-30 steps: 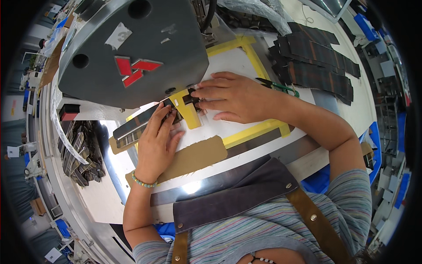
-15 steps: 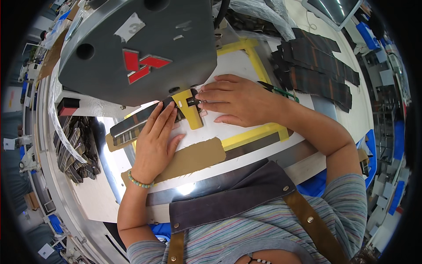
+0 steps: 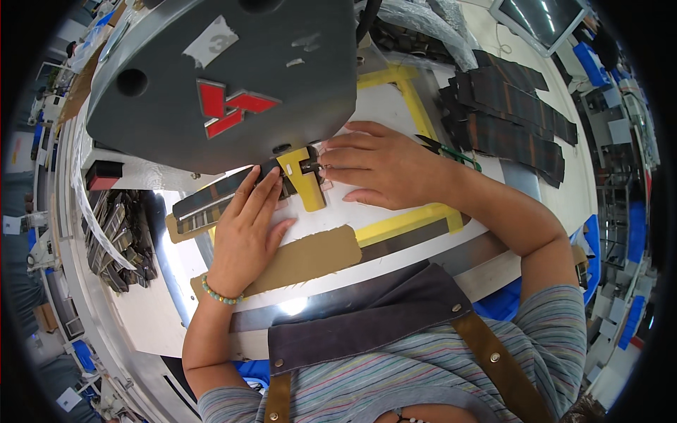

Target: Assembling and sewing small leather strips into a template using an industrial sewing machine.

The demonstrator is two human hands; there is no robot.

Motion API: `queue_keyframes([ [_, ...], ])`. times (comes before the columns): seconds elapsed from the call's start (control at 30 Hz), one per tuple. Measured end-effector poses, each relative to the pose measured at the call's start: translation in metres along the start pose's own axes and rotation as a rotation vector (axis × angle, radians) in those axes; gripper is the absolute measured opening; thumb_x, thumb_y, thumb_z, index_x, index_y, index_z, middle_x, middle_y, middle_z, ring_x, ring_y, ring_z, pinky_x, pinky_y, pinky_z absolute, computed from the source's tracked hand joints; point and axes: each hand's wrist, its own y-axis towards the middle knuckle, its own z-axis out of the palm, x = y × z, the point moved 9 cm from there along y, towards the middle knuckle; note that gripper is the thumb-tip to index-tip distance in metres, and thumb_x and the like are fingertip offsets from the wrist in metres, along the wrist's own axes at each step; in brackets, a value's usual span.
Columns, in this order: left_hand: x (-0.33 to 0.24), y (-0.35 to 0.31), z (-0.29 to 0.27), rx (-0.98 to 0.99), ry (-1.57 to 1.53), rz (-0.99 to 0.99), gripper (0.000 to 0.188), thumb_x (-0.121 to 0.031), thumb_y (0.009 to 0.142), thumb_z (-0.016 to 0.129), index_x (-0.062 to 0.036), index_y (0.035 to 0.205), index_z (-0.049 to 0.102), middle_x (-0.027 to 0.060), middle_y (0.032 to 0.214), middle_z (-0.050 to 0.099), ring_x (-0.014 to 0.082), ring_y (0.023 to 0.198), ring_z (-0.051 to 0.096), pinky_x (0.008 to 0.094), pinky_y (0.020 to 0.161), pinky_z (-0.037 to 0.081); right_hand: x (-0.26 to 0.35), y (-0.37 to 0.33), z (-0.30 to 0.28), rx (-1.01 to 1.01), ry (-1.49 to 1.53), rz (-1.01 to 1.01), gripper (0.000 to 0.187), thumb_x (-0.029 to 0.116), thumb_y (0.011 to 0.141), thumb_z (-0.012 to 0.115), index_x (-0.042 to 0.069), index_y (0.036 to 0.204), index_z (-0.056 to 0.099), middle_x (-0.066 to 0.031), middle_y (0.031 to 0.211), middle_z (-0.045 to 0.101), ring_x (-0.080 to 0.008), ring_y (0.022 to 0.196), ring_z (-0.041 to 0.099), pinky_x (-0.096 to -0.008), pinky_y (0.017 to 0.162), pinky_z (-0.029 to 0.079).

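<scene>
Under the big dark grey head of a sewing machine (image 3: 233, 70), a dark plaid fabric strip (image 3: 211, 204) runs toward the yellow guard (image 3: 303, 180). My left hand (image 3: 247, 229) lies flat on this strip, fingers stretched together and thumb apart. Just right of the yellow guard is my right hand (image 3: 384, 166), its fingers spread toward the black part at the stitching spot and the thumb resting low on the white surface. What lies beneath the right fingertips is partly hidden. Neither hand grips anything visible.
Brown card pieces (image 3: 310, 254) and yellow tape (image 3: 402, 224) mark the white work surface. Green-handled scissors (image 3: 451, 151) lie behind my right wrist. Plaid strips (image 3: 515, 106) are stacked at the far right, and more hang in a pile (image 3: 123, 240) at the left. A screen (image 3: 539, 21) stands far right.
The view has shifted slightly, with the machine head looming a little larger. Both hands keep nearly the same places beside the yellow guard.
</scene>
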Motion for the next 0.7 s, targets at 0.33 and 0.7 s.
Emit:
queue_keyframes([
  [0.33,0.001,-0.002,0.001,-0.006,-0.006,0.005,0.064,-0.017,0.089,0.080,0.0018,0.147,0.063,0.0174,0.159,0.057,0.0403,0.149,0.052,0.0492,0.118,0.047,-0.006,-0.002,-0.003,0.006,0.063,0.035,0.047,0.033,0.095,0.079,0.012,0.137,0.073,-0.0057,0.157,0.059,-0.0293,0.145,0.053,-0.0516,0.125,0.040],
  [0.7,-0.004,0.001,0.000,-0.012,-0.044,0.003,0.063,-0.013,0.085,0.083,0.0044,0.143,0.064,0.0213,0.155,0.059,0.0414,0.151,0.052,0.0477,0.117,0.050,-0.007,-0.004,0.007,0.075,-0.008,0.022,0.047,0.040,0.103,0.069,0.014,0.142,0.070,-0.0063,0.153,0.062,-0.0223,0.148,0.052,-0.0500,0.128,0.036],
])
